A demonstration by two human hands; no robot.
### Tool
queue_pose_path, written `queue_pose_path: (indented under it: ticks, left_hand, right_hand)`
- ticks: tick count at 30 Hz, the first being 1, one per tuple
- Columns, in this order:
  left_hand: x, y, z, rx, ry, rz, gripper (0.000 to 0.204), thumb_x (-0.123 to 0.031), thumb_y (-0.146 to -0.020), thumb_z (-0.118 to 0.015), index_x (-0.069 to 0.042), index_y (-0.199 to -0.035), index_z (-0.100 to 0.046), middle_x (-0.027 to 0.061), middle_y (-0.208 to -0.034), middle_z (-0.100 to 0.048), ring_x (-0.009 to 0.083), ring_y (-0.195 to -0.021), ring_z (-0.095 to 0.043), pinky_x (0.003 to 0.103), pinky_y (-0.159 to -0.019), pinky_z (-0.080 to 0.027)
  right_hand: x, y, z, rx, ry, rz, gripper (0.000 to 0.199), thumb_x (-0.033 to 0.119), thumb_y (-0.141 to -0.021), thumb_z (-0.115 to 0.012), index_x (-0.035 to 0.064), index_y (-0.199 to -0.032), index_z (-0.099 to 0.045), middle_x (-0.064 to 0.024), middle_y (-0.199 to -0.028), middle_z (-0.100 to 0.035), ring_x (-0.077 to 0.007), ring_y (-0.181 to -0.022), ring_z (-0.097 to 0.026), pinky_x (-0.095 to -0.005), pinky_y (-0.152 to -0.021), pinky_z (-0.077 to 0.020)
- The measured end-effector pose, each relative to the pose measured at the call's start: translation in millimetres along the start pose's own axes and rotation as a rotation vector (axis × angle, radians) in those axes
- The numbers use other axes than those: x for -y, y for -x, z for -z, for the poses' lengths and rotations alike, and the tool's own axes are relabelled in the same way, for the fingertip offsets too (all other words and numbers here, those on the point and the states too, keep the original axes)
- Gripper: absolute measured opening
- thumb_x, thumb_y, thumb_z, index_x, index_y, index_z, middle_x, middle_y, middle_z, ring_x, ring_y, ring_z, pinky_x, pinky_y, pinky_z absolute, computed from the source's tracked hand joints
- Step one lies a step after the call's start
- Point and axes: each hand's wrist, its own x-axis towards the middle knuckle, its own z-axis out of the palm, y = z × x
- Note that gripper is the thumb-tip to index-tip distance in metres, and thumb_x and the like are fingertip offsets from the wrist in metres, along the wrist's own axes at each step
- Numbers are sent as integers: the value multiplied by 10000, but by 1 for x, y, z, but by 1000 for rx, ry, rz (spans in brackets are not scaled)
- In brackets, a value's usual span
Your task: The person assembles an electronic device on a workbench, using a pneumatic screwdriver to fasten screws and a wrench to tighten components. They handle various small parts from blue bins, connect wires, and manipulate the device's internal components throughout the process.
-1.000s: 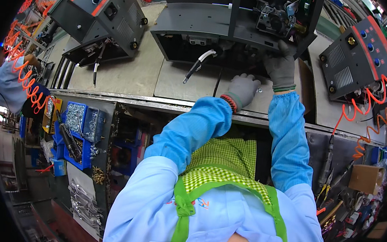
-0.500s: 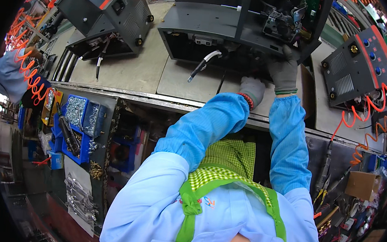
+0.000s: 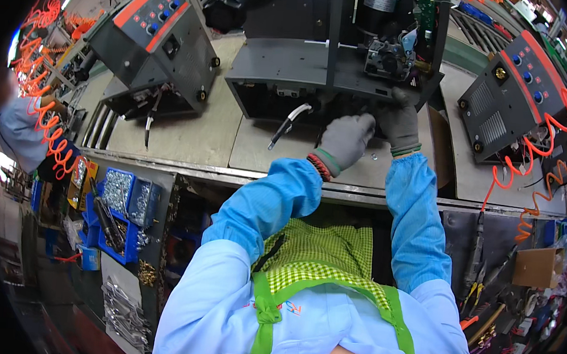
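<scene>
A dark grey machine housing (image 3: 279, 62) stands on the bench in front of me, its lower front open. Inside its upper part are a metal cylinder and a wire feeder mechanism (image 3: 387, 60). From the lower opening a black-and-white cable (image 3: 290, 125) hangs out. My left hand (image 3: 345, 142), in a grey glove, is closed at the opening's right part, fingertips together; whatever they hold is hidden. My right hand (image 3: 401, 125), gloved too, is against the housing's lower right edge, with most fingers hidden in the dark opening. A small shiny metal piece (image 3: 374, 156) lies on the bench just below the hands.
Similar machines with orange-edged panels stand left (image 3: 164, 48) and right (image 3: 513, 95). Orange coiled hoses (image 3: 553, 132) hang at both sides. At lower left are blue bins (image 3: 122, 191) of screws. A cardboard box (image 3: 535, 267) and pliers (image 3: 472, 295) lie right. Another person's sleeve (image 3: 19, 129) shows far left.
My left hand has risen from the bench edge toward the opening, its fingers now near the right hand. The right hand stays at the housing. The view has shifted slightly.
</scene>
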Motion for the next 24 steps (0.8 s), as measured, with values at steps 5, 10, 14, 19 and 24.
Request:
queue_pose_path:
  ticks: [5, 10, 14, 19, 24]
  left_hand:
    - [-17, -56, 50, -406, 93, -217, 193, -149, -805, -690, -72, -981, -670, 128, -903, -678, 325, -819, -656, 380, -732, -534]
    - [-19, -90, 53, -478, -169, -324, 160, -190, -762, -696, -169, -920, -696, 62, -1191, -601, 312, -1100, -546, 415, -904, -446]
    - [-6, -107, 23, -508, -552, -508, 121, -290, -738, -688, -241, -847, -705, 10, -1410, -438, 339, -1337, -312, 495, -1072, -249]
    - [-3, -117, 11, -530, -612, -499, 144, -298, -740, -682, -240, -870, -706, 14, -1424, -427, 336, -1345, -309, 497, -1098, -211]
    - [-10, -119, 9, -532, -550, -500, 157, -280, -756, -667, -225, -897, -708, 17, -1428, -425, 333, -1335, -329, 493, -1091, -222]
  right_hand:
    - [-2, -34, 65, -2, 501, 327, 207, 147, -880, -593, 26, -1048, -606, -129, -1033, -648, -243, -974, -612, -373, -887, -490]
    - [-9, -9, 27, 104, 459, 277, 219, -27, -887, -510, 35, -1086, -575, -101, -1020, -637, -201, -946, -624, -314, -838, -515]
    - [-7, -7, 28, -2, 1427, 593, 261, 24, -798, -638, 39, -1049, -566, -111, -971, -642, -242, -888, -641, -337, -780, -516]
    - [0, 17, -9, -99, 1818, 658, 223, 240, -743, -706, 128, -932, -670, -160, -880, -679, -363, -862, -649, -432, -736, -536]
    - [0, 2, 21, -11, 1578, 739, 221, 202, -756, -694, 118, -957, -658, -177, -880, -672, -381, -853, -642, -445, -724, -534]
